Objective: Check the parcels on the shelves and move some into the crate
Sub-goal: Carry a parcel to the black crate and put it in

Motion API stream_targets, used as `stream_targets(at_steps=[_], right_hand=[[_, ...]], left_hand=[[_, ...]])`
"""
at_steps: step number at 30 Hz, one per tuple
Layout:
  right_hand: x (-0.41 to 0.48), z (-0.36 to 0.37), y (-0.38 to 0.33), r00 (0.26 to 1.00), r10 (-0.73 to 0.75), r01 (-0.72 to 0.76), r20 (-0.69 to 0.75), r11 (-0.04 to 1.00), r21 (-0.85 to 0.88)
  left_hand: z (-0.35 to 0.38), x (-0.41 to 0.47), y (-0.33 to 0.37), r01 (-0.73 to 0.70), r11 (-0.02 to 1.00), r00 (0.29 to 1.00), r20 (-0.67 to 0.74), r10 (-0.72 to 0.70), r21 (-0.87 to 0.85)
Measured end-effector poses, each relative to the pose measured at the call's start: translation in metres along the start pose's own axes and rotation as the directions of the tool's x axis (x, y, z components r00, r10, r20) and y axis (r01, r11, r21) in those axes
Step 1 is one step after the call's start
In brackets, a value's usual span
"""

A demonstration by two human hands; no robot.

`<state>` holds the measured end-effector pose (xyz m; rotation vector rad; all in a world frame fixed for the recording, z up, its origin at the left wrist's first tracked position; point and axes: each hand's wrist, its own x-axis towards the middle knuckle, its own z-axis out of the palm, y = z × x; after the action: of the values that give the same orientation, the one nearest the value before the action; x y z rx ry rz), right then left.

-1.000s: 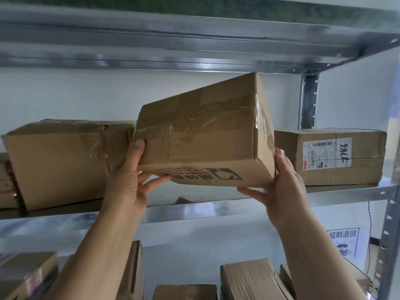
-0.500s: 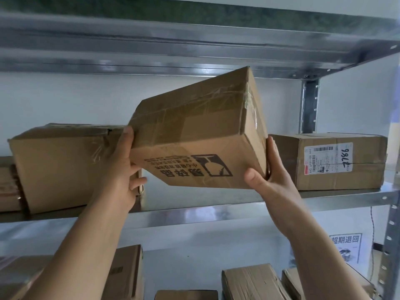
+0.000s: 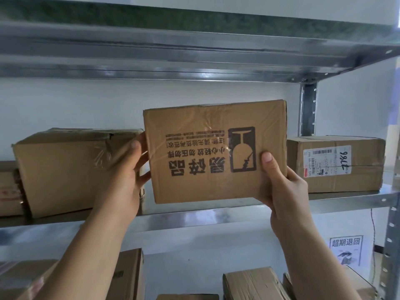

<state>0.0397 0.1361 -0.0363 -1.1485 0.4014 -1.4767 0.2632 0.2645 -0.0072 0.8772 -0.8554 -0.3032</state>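
From the head view, I hold the parcel [image 3: 214,152] up in front of the middle shelf [image 3: 194,215], with its broad printed face turned towards me. The print is upside down: a broken-glass symbol and rows of dark characters under clear tape. The parcel sits nearly square to me, tilted slightly, and its lower edge appears just above the shelf's front edge.

My left hand [image 3: 123,176] grips the parcel's left edge, with the thumb laid along that edge and the fingers curled in behind and below. My right hand [image 3: 281,187] grips the lower right corner, thumb pressed flat on the printed face beside the symbol. Its other fingers are wrapped round the back, out of sight.

On the shelf behind my left hand stands a large brown box [image 3: 65,169], near the left end. A smaller box [image 3: 8,187] stands just beside it at the picture's edge. Towards the right end, by the upright post [image 3: 307,109], stands a labelled box [image 3: 335,163] bearing a white sticker with a barcode and handwritten digits. The upper shelf [image 3: 173,50] runs across above everything. Below, more taped boxes [image 3: 253,282] stand on a lower level, and a printed sign [image 3: 345,250] hangs on the wall at the right.
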Motion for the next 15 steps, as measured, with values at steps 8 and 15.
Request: stream_targets(at_steps=[8, 15], right_hand=[[-0.001, -0.001, -0.002, 0.994, 0.11, -0.109, -0.022, 0.994, 0.03], [0.0, -0.005, -0.005, 0.977, 0.214, -0.213, -0.007, 0.974, 0.072]], left_hand=[[-0.005, 0.004, -0.015, 0.066, 0.994, 0.998, -0.025, -0.065, 0.082], [-0.01, -0.004, -0.016, 0.285, 0.955, 0.955, 0.113, -0.275, -0.081]])
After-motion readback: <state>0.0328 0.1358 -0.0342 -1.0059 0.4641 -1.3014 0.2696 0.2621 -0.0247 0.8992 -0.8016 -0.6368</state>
